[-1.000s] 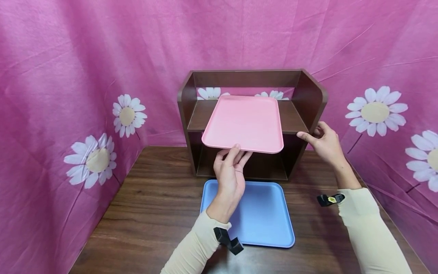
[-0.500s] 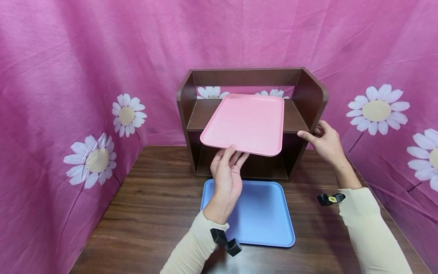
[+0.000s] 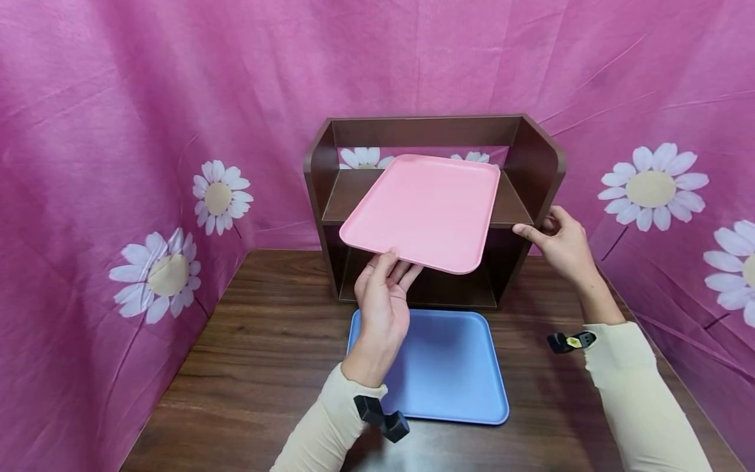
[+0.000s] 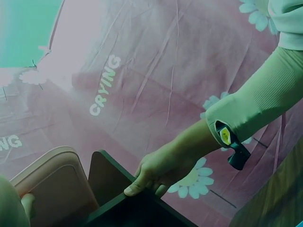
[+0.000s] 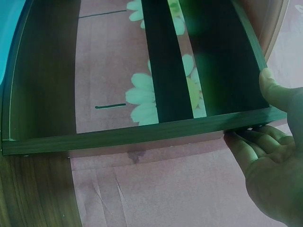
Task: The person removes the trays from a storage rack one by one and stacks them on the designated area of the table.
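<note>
My left hand (image 3: 380, 308) holds a pink tray (image 3: 425, 213) by its near edge, thumb on top and fingers beneath. The tray is in front of the brown two-tier shelf (image 3: 537, 170) at about middle-board height, angled with its far end to the right. Whether it touches the board cannot be seen. With the thumb on the front edge and fingers round the outer side, my right hand (image 3: 563, 252) grips the shelf's right panel; the right wrist view shows this hand (image 5: 277, 165) closer. A blue tray (image 3: 448, 367) lies flat on the table, partly behind my left wrist.
The shelf stands on a wooden table (image 3: 236, 367). Its lower compartment (image 3: 448, 288) is partly hidden by the pink tray. A pink curtain (image 3: 265, 65) with daisies hangs behind and at both sides.
The pink tray has turned clockwise as seen from above, its far end shifting right. My left hand has moved slightly left with it. My right hand keeps its place on the shelf.
</note>
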Motion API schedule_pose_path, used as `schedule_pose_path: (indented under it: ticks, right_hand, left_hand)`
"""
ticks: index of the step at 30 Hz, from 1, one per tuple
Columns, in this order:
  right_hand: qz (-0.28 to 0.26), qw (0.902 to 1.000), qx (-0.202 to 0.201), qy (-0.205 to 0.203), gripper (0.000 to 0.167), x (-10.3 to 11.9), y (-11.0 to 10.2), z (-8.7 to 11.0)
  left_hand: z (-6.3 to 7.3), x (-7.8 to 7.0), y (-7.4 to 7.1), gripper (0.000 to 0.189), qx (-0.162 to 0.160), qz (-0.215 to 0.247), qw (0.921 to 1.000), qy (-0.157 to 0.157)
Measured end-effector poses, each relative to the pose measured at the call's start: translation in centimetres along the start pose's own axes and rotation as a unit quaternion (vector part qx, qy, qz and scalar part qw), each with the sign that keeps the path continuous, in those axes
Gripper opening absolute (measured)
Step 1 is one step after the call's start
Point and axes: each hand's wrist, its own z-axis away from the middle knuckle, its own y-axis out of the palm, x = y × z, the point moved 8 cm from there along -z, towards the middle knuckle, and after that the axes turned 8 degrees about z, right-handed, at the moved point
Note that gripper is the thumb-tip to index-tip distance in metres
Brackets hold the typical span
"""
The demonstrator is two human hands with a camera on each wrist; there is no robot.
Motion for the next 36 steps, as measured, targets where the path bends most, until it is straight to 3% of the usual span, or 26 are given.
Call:
schedule_pose_path:
  ticks: [22,36]
  right_hand:
    - [-0.025,0.9997,0.003,-0.004,0.052,0.3,0.0,0.0]
    - [-0.007,1.0,-0.001,-0.002,0.055,0.2,-0.1,0.1]
  left_hand:
    - [0.0,-1.8,0.0,0.016,0.006,-0.026,0.9996,-0.007]
    - [-0.9,-3.4,-1.2,0.021,-0.002,-0.041,0.999,-0.014]
